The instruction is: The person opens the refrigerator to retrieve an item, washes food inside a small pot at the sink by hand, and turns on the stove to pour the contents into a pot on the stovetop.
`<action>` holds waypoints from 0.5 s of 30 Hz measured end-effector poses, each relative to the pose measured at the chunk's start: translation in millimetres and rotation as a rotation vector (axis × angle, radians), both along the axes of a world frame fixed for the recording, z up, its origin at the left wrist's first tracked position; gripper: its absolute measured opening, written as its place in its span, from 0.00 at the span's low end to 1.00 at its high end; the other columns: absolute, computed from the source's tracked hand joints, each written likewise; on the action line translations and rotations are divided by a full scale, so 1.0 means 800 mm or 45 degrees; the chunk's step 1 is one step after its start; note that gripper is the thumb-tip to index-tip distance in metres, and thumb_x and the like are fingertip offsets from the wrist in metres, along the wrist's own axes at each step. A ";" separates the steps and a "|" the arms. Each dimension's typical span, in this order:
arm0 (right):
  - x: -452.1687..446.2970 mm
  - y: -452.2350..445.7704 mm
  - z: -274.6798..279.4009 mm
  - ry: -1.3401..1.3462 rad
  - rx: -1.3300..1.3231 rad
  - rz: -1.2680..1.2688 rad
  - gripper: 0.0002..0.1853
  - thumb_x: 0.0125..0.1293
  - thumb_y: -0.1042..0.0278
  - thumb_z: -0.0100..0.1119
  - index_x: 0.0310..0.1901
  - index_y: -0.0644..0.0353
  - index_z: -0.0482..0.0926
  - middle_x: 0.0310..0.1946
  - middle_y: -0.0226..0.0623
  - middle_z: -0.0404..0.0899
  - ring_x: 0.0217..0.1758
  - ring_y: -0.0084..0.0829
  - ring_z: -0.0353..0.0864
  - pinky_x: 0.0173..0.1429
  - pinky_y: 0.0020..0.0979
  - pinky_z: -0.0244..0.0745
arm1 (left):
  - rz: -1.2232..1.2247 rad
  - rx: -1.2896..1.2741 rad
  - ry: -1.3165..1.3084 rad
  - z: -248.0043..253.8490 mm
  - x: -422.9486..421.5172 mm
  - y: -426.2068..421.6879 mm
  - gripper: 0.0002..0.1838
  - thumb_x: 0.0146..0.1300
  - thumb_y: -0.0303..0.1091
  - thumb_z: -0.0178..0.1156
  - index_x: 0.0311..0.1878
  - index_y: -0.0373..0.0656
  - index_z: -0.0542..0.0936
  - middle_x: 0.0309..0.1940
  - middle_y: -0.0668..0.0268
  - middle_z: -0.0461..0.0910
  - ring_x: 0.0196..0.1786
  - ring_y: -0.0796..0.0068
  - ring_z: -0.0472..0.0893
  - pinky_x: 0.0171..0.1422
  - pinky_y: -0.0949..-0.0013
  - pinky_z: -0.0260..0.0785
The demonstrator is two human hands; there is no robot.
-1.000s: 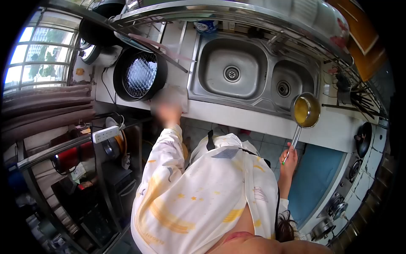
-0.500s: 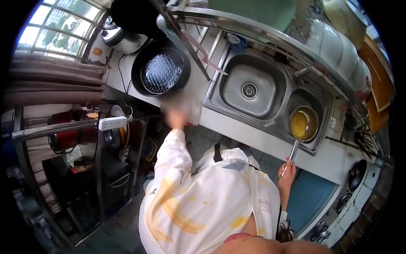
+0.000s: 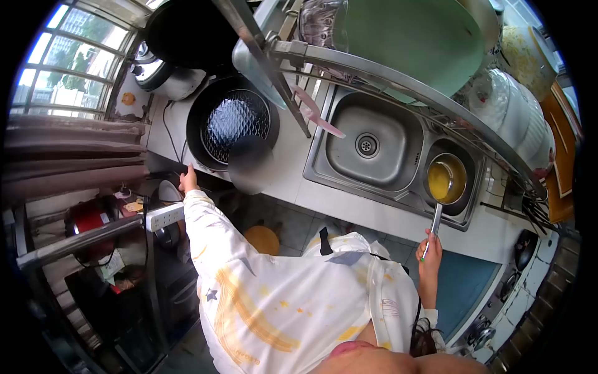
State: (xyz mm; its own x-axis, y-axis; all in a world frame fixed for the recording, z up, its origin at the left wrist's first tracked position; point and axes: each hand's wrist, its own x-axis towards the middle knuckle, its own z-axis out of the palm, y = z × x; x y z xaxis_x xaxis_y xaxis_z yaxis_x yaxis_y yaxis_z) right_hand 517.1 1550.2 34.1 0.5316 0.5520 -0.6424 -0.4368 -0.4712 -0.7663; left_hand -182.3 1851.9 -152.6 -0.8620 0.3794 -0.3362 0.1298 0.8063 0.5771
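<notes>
My right hand point(image 3: 429, 252) is wrapped around the long metal handle of a small saucepan point(image 3: 460, 168). The saucepan is over the smaller sink bowl and has yellow contents point(image 3: 440, 181). On the other side, my left hand point(image 3: 189, 179) reaches out to the counter edge, just below a round black electric pan point(image 3: 195, 128). One finger or the thumb points up toward the counter; the others are partly hidden, and nothing shows in the hand. The pan has a shiny, patterned base. A blurred dark round patch covers its lower right rim.
A steel double sink point(image 3: 374, 168) is set in the white counter point(image 3: 286, 165). A metal rack point(image 3: 374, 65) with a pink-handled utensil point(image 3: 317, 113) and dishes hangs over it. A rice cooker point(image 3: 168, 78) stands behind the pan. A power strip point(image 3: 165, 217) sits on the left shelf frame.
My left hand has moved left, from beside the pan's lower right to the counter edge at its lower left. My right hand still grips the saucepan. The view has shifted slightly.
</notes>
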 end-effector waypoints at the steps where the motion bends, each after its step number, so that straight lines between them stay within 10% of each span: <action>1: -0.001 -0.001 -0.001 -0.007 0.014 0.008 0.13 0.69 0.58 0.46 0.45 0.59 0.71 0.13 0.23 0.60 0.11 0.15 0.57 0.14 0.20 0.52 | 0.034 0.045 0.057 0.013 0.025 -0.010 0.41 0.50 0.61 0.58 0.63 0.43 0.66 0.62 0.38 0.53 0.61 0.44 0.63 0.63 0.56 0.61; 5: -0.002 -0.003 -0.009 0.029 0.042 -0.019 0.13 0.69 0.59 0.47 0.46 0.60 0.71 0.13 0.24 0.61 0.12 0.16 0.58 0.14 0.20 0.52 | 0.173 0.031 0.256 0.016 0.130 -0.073 0.31 0.55 0.54 0.54 0.56 0.44 0.70 0.52 0.47 0.65 0.51 0.56 0.69 0.52 0.62 0.65; 8: 0.007 -0.008 -0.019 0.087 0.033 0.031 0.13 0.69 0.60 0.47 0.47 0.60 0.70 0.14 0.24 0.62 0.12 0.17 0.58 0.14 0.20 0.52 | 0.103 0.115 -0.240 -0.051 0.194 -0.161 0.19 0.60 0.46 0.53 0.50 0.45 0.73 0.42 0.60 0.69 0.41 0.70 0.70 0.42 0.70 0.64; 15: 0.014 0.026 -0.051 0.152 0.046 0.324 0.17 0.70 0.58 0.46 0.54 0.58 0.68 0.16 0.25 0.63 0.13 0.15 0.58 0.15 0.20 0.51 | -1.137 -0.110 -1.664 0.082 0.546 -0.202 0.15 0.66 0.42 0.51 0.46 0.42 0.76 0.36 0.72 0.75 0.34 0.85 0.71 0.38 0.81 0.64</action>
